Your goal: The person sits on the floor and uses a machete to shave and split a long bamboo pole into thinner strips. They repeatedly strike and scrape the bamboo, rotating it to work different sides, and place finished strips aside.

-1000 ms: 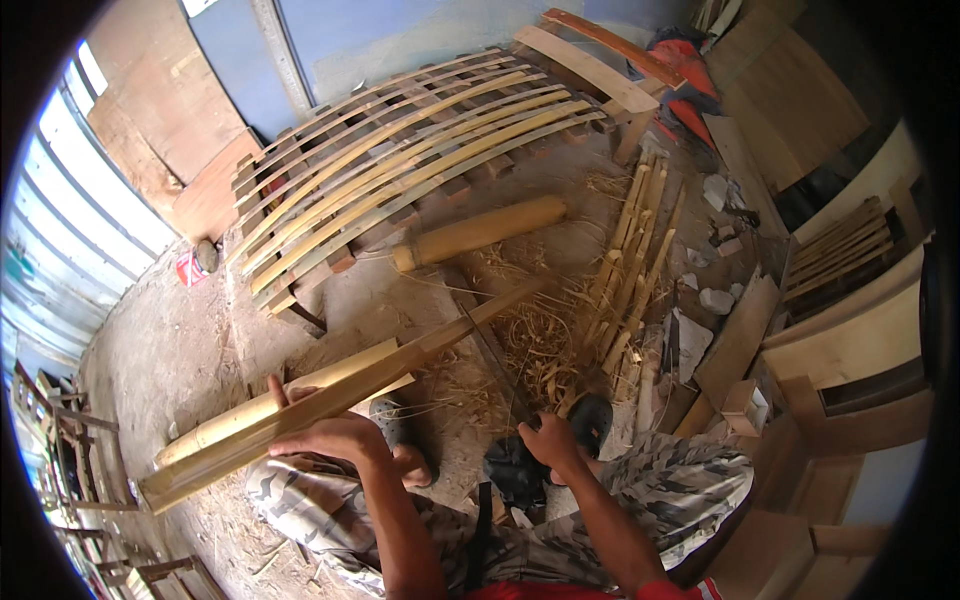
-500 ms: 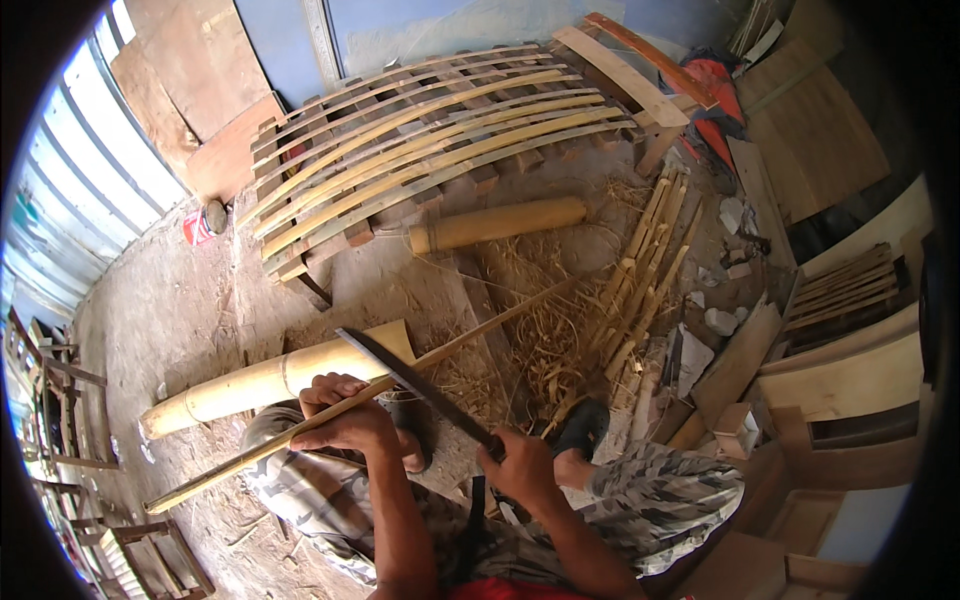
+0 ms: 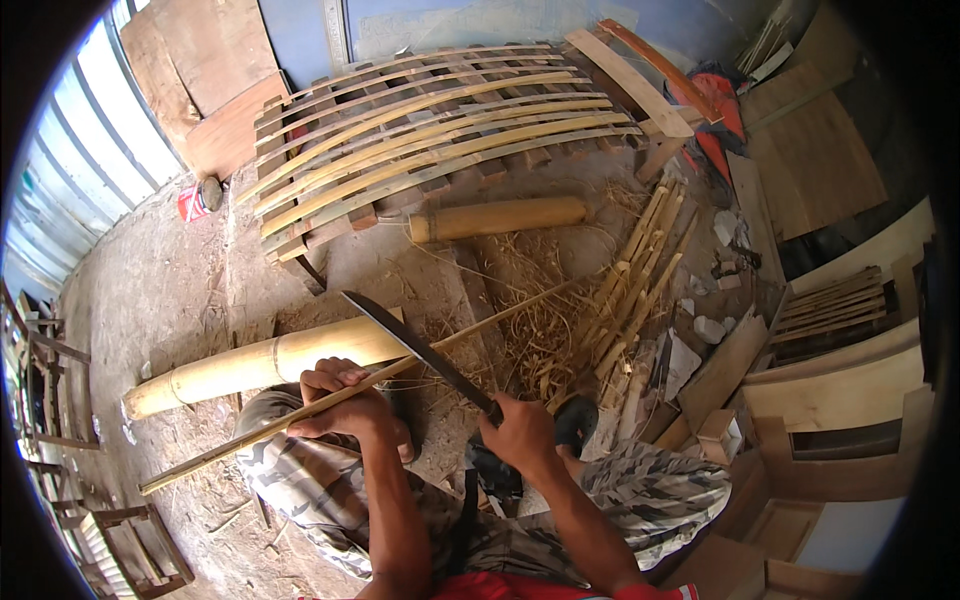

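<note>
My left hand [image 3: 345, 400] is closed round a long, thin bamboo strip [image 3: 225, 450], which slants from the lower left up to the right across my knee. In my right hand [image 3: 518, 432] is the handle of a machete [image 3: 425, 352]. Its long dark blade points up and to the left, crossing the strip just beyond my left hand. The blade looks to be against the strip there. Beyond my left hand a thick bamboo pole [image 3: 265, 365] lies on the floor.
A rack of laid-out bamboo strips [image 3: 440, 125] stands ahead, with a shorter bamboo pole [image 3: 498, 218] before it. Shavings [image 3: 540, 330] and a bundle of split strips [image 3: 640, 275] lie right of centre. A red can [image 3: 193, 203] stands at left; wooden furniture parts [image 3: 840, 385] crowd the right.
The machete's tip has shifted up slightly and its handle a little higher, with the blade still across the strip. The whole view has shifted slightly.
</note>
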Demonstrator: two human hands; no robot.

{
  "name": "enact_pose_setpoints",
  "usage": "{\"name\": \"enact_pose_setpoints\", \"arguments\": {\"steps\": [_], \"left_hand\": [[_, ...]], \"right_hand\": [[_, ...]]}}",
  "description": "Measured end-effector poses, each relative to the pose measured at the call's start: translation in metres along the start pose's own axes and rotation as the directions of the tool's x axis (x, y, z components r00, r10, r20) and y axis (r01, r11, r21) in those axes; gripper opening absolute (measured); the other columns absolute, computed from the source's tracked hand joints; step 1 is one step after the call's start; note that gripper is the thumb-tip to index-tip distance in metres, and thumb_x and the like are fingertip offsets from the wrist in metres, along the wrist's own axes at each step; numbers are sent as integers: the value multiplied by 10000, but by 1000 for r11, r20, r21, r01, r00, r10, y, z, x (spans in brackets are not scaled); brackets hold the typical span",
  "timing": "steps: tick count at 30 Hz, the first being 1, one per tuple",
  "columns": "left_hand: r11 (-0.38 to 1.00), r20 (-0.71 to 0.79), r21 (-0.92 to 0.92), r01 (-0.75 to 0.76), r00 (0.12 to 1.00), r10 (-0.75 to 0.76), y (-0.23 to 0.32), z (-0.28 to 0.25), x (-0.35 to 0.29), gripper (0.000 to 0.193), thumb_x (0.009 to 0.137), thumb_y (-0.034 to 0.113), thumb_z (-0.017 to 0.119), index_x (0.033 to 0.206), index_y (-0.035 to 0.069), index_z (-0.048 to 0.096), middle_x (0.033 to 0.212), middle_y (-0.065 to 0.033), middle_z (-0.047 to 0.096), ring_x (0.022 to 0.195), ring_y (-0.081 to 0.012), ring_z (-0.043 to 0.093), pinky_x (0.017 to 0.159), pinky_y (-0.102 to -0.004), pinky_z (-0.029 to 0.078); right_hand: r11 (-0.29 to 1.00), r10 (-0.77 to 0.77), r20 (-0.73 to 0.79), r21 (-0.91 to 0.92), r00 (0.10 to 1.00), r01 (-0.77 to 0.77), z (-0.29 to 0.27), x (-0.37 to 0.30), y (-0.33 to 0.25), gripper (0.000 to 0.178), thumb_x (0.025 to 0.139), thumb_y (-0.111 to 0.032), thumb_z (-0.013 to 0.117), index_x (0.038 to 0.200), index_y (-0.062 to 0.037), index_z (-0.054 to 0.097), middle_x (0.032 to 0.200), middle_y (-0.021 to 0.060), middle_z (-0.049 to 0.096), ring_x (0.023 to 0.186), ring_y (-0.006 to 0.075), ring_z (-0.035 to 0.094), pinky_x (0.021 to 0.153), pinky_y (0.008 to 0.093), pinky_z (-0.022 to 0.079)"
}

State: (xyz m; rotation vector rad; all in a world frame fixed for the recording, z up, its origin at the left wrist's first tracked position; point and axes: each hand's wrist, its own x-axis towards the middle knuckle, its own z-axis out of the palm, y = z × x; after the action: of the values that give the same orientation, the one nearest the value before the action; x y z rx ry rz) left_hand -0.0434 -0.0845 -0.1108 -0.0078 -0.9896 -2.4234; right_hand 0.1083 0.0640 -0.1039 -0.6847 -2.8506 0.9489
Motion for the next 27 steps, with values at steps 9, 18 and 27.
{"name": "enact_pose_setpoints", "arguments": {"steps": [9, 18, 27], "left_hand": [[997, -12, 72, 22, 1000, -21, 4, 7, -9, 868, 660, 956, 343, 620, 90, 391, 525, -46, 442, 464, -139, 487, 446, -241, 447], [999, 61, 39, -18, 998, 15, 11, 12, -11, 874, 667, 961, 299, 631, 92, 382, 525, -49, 442, 439, -131, 467, 459, -227, 428], [999, 102, 12, -52, 993, 51, 18, 20, -17, 875, 686, 958, 296, 629, 88, 376, 497, -44, 418, 434, -135, 444, 452, -236, 432]], "right_hand": [[991, 111, 57, -80, 992, -107, 3, 1, 10, 281, 808, -305, 709, 925, -51, 689, 650, 167, 650, 658, 354, 680, 604, 459, 534], [963, 269, -1, 10, 963, -269, 6, 5, 53, 348, 864, -293, 651, 1018, 17, 685, 702, 194, 671, 636, 347, 681, 585, 444, 539], [996, 83, 6, -19, 997, -83, -1, -20, 24, 283, 826, -259, 706, 939, -1, 684, 640, 172, 636, 597, 340, 662, 551, 448, 518]]}}
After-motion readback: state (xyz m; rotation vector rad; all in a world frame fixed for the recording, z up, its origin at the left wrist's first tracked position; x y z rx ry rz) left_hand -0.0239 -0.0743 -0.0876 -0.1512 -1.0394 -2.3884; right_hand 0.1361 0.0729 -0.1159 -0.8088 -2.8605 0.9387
